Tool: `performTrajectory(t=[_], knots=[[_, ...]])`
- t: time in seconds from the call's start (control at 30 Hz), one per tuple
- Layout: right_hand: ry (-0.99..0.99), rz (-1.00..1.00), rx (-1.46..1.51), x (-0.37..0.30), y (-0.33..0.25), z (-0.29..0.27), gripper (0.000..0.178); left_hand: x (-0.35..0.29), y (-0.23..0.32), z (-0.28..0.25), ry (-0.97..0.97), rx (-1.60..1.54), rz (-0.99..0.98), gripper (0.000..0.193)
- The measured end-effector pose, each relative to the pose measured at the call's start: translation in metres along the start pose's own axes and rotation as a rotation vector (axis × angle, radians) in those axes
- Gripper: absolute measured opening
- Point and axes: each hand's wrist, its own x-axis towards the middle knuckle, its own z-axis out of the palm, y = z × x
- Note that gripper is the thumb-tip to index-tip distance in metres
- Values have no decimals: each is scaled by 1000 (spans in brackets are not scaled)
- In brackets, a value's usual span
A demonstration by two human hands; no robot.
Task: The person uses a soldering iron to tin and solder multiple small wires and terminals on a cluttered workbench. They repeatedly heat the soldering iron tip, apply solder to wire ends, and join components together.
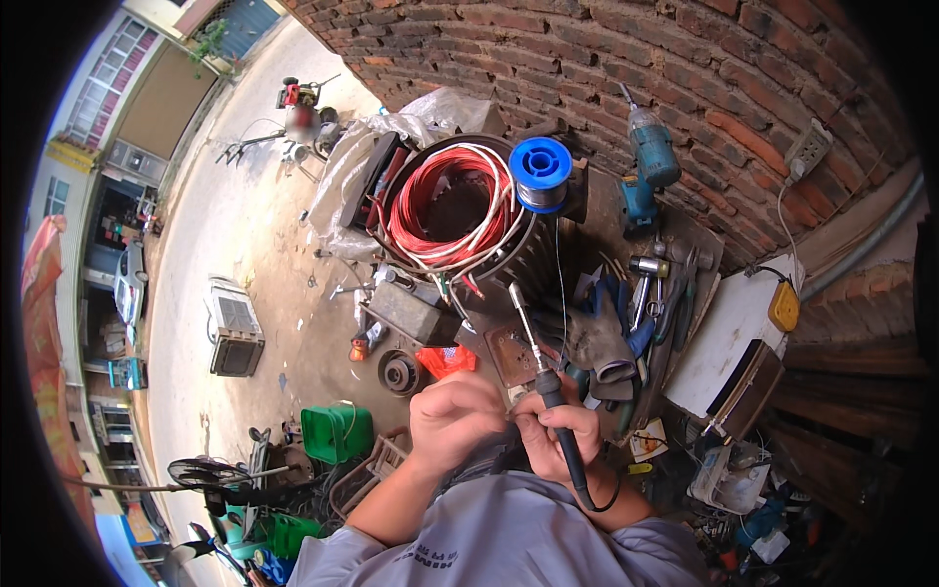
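My right hand (561, 430) grips a soldering iron (555, 406) by its black handle, with the metal shaft and tip pointing up and away from me. Close beside it, my left hand (455, 416) is closed, its fingers bent inward; whatever they may hold is hidden. Beyond the hands, a coil of red and white wire (416, 210) lies on top of a dark round drum. At the coil's right edge sits a blue spool of solder (540, 174), from which a thin strand hangs down toward my right hand.
A cordless drill (646, 166) stands by the brick wall (587, 59). Gloves (597, 338), wrenches (641, 298) and pliers lie at the right. A green bucket (337, 434) and an appliance casing (235, 328) are on the ground at left. A wall socket (810, 149) has a cord plugged in.
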Motion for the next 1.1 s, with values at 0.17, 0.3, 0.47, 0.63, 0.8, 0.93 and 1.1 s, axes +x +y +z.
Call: performTrajectory(t=[0.17,0.3,0.47,0.63,0.8,0.93,1.1], knots=[[42,43,-29,-7,1,5,39,-13,-14,8,46,13,-52,19],[9,-13,-177,3,-1,0,41,-8,1,28,193,11,-140,14],[44,34,-84,13,-8,-20,51,24,28,19,-235,712,152,16],[-10,-44,-99,28,-11,-35,48,29,32,31,-356,838,155,18],[81,-53,-79,26,-8,-46,45,41,48,36,-409,895,238,22],[195,-71,-152,33,-17,-48,44,56,58,32,-474,1042,475,30],[295,-115,-192,45,-28,-50,46,97,91,39,-629,888,482,24]])
